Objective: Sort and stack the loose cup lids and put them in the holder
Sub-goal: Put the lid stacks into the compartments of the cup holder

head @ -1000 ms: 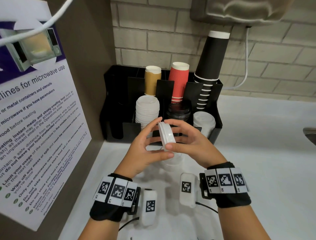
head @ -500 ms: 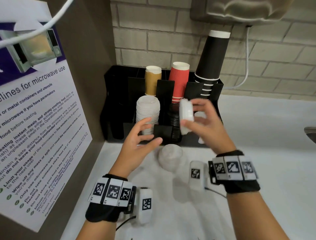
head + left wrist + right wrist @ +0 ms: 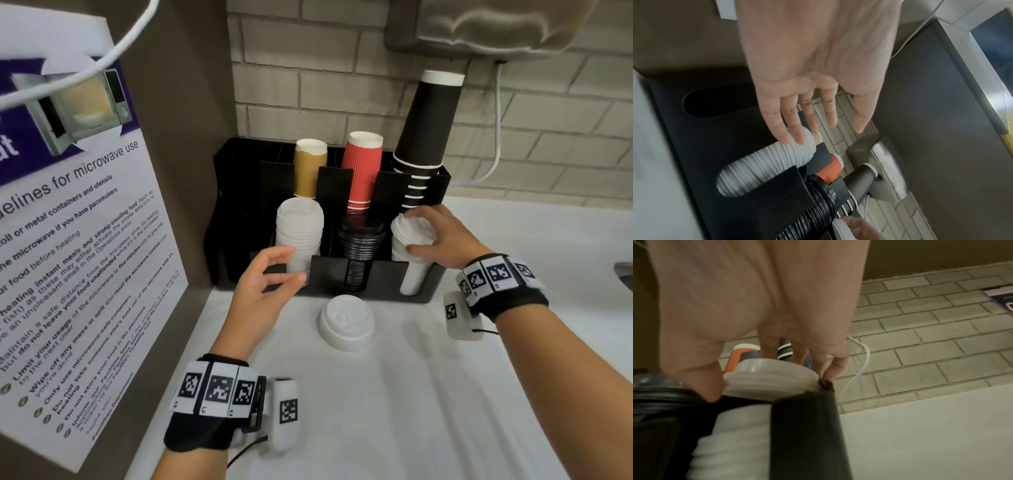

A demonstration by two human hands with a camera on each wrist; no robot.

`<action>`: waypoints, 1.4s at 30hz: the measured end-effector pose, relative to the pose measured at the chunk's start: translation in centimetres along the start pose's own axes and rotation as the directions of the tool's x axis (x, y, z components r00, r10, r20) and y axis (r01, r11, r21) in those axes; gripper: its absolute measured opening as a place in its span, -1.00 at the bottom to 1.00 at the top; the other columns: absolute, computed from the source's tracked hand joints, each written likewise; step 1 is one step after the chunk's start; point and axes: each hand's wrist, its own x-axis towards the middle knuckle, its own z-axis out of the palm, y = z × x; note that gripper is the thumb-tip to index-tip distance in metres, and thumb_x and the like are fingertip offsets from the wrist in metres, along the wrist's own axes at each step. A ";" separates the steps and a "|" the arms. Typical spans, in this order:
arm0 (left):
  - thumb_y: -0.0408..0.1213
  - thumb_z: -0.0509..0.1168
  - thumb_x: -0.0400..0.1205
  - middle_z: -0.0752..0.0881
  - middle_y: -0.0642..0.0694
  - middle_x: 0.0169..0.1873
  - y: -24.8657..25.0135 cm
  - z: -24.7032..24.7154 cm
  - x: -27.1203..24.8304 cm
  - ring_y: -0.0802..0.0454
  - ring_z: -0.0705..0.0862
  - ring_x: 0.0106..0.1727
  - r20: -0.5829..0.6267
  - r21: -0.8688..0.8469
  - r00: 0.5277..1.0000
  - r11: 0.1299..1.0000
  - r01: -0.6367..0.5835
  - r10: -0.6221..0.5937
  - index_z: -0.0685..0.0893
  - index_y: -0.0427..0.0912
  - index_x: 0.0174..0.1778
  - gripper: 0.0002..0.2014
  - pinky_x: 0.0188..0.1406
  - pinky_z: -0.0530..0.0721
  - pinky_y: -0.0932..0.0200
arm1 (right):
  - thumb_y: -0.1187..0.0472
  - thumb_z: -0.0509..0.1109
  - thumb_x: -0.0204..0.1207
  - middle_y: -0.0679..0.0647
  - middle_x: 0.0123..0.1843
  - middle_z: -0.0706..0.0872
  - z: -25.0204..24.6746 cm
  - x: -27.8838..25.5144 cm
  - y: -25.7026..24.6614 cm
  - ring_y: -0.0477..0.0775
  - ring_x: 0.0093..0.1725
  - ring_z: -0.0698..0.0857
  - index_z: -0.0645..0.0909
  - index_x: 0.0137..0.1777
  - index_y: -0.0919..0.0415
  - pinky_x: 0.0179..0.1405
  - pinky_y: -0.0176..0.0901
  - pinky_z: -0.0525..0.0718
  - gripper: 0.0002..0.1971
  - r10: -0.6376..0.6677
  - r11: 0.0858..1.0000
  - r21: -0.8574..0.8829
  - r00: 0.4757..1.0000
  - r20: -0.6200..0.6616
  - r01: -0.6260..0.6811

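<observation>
One white lid [image 3: 412, 229] in right grip [image 3: 435, 236] atop holder's [image 3: 373, 277] right stack; left grip [image 3: 263, 291] released.

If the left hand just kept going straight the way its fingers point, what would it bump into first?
Most likely the tall stack of white lids in the black holder. The left hand is open, its fingers aimed at that stack, just short of it in the head view. Depth is hard to judge.

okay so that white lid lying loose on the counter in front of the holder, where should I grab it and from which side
Pinch the white lid across its wide bottom rim, coming from above. It lies flat, dome up, on the counter, with open space around it, so the free left hand probably reaches it easiest.
</observation>
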 end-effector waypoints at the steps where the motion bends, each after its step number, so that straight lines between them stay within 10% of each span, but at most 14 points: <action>1: -0.31 0.43 0.59 0.62 0.11 0.21 0.0 0.0 0.0 0.23 0.73 -0.01 -0.001 0.002 1.000 1.000 0.003 -0.003 0.62 0.20 0.17 -0.67 -0.08 0.64 0.38 | 0.25 0.56 0.33 0.09 0.38 0.40 0.1 -0.1 0.0 0.20 0.40 0.43 0.48 0.38 -0.01 0.42 0.26 0.38 -0.40 0.009 0.999 -0.032 1.000 0.026 -0.008; 27: -0.31 0.41 0.60 0.63 0.15 0.19 0.3 0.1 -0.1 0.22 0.73 -0.01 -0.006 0.003 1.000 1.000 -0.015 0.015 0.63 0.17 0.16 -0.69 -0.06 0.64 0.35 | 0.14 0.56 0.30 0.04 0.22 0.49 1.5 -2.1 -1.1 0.17 0.24 0.44 0.47 0.35 -0.04 0.12 0.07 0.31 -0.40 -0.005 0.873 -0.487 1.000 0.007 0.008; 31: -0.30 0.41 0.59 0.63 0.13 0.19 0.2 0.0 -0.1 0.17 0.73 0.01 -0.009 -0.001 1.000 1.000 -0.016 0.016 0.63 0.18 0.16 -0.69 -0.07 0.64 0.38 | 0.33 0.48 0.33 0.16 0.10 0.57 1.1 -3.7 -4.2 0.23 0.11 0.55 0.60 0.13 0.16 0.09 0.10 0.52 -0.65 -0.184 0.965 -0.225 0.958 -0.219 0.134; 35: -0.30 0.42 0.59 0.62 0.12 0.19 0.3 0.1 -0.2 0.18 0.73 0.02 -0.004 0.000 1.000 1.000 -0.011 0.011 0.62 0.18 0.16 -0.69 -0.08 0.64 0.39 | 0.28 0.51 0.42 0.06 -0.04 0.69 3.2 -5.2 -8.1 0.08 -0.04 0.69 0.65 0.05 0.08 0.07 -0.06 0.66 -0.78 -0.189 0.979 0.117 0.952 0.242 0.164; 42: -0.29 0.42 0.59 0.63 0.09 0.21 0.2 -0.1 -0.3 0.11 0.73 0.06 0.001 0.000 1.000 1.000 -0.002 0.002 0.63 0.18 0.17 -0.69 0.02 0.63 0.27 | -0.18 0.59 0.26 0.09 0.40 0.46 8.6 -5.0 -9.2 0.18 0.36 0.52 0.28 0.57 -0.15 0.23 -0.06 0.54 -0.12 0.035 0.917 -0.341 0.809 0.586 0.208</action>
